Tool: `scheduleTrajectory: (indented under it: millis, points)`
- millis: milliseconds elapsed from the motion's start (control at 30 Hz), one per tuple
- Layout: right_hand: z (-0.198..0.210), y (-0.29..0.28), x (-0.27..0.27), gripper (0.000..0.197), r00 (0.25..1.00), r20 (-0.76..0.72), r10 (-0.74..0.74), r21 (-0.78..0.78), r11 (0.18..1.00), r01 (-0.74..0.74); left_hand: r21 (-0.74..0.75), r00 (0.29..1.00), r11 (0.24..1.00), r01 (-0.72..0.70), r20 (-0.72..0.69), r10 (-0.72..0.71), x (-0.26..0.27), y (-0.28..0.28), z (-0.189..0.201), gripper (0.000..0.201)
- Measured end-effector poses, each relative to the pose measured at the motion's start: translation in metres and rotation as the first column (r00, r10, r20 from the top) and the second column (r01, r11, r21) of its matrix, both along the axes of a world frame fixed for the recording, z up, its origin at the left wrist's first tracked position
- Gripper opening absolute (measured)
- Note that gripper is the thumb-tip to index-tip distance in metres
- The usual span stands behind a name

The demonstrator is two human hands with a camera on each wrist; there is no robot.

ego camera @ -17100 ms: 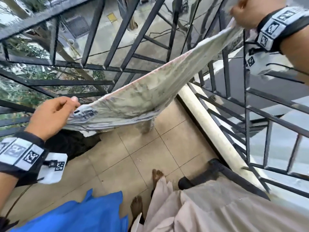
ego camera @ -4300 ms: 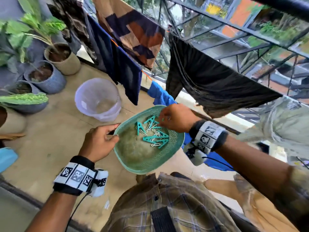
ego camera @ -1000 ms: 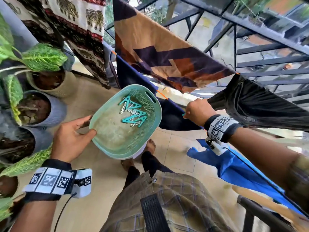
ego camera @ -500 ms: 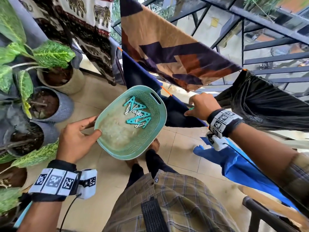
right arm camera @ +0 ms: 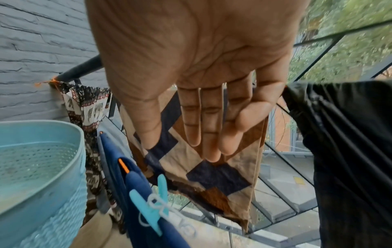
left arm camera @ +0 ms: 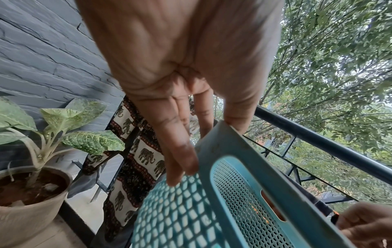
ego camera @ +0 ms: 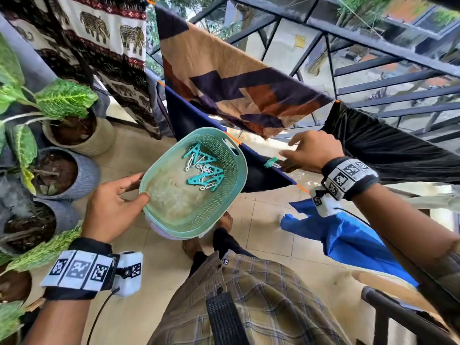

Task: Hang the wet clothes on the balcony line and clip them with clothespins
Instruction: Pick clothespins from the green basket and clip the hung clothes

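Now the teal clothespin [ego camera: 270, 162] sits clamped on the navy cloth [ego camera: 258, 178] over the orange line [ego camera: 302, 188], just right of the green basket [ego camera: 231, 175]. My right hand [ego camera: 312, 151] is just right of the pin, fingers spread and relaxed, holding nothing. The spare pins [ego camera: 202, 170] lie inside the basket, left of that hand and within reach, long axes mixed. My left hand [ego camera: 112, 202] pinches the basket's near rim, thumb on top, so I judge the right hand fetches next.
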State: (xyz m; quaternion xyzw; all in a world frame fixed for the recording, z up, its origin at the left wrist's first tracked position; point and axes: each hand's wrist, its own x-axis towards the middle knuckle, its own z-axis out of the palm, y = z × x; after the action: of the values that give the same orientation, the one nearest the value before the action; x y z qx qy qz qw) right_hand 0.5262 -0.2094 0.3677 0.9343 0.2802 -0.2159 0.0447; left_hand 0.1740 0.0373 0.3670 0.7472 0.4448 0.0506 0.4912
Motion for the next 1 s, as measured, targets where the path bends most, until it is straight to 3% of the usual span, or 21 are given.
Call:
scheduleTrajectory:
  millis: [133,267,433,600,800,1000]
  points:
    - [0.029,0.001,-0.022,0.03,0.997,0.032,-0.071,0.237,0.969,0.061,0.045,0.998,0.997,0.063,-0.006,-0.063,0.003,0.0,0.003,0.066]
    - [0.039,0.026,-0.075,0.018,0.999,-0.047,0.005,0.388,0.922,0.014,0.024,0.996,0.996,0.085,0.018,-0.085,0.002,-0.001,0.007,0.043]
    - [0.016,0.075,-0.135,0.027,0.953,-0.166,0.252,0.285,0.938,-0.199,0.048,0.998,0.997,0.066,0.001,-0.067,-0.005,0.0,0.017,0.043]
    - [0.013,0.116,-0.17,0.033,0.869,-0.136,0.477,0.181,0.874,-0.451,0.086,0.997,0.994,0.073,0.035,-0.076,-0.025,-0.003,0.033,0.04]
    - [0.021,0.14,-0.193,0.04,0.772,-0.097,0.628,-0.023,0.774,-0.633,0.193,0.996,0.981,0.034,0.075,-0.049,-0.055,-0.007,0.038,0.037]
    - [0.021,0.153,-0.215,0.038,0.702,-0.074,0.709,-0.091,0.696,-0.712,0.18,0.994,0.983,-0.039,0.112,0.019,-0.075,-0.007,0.039,0.033]
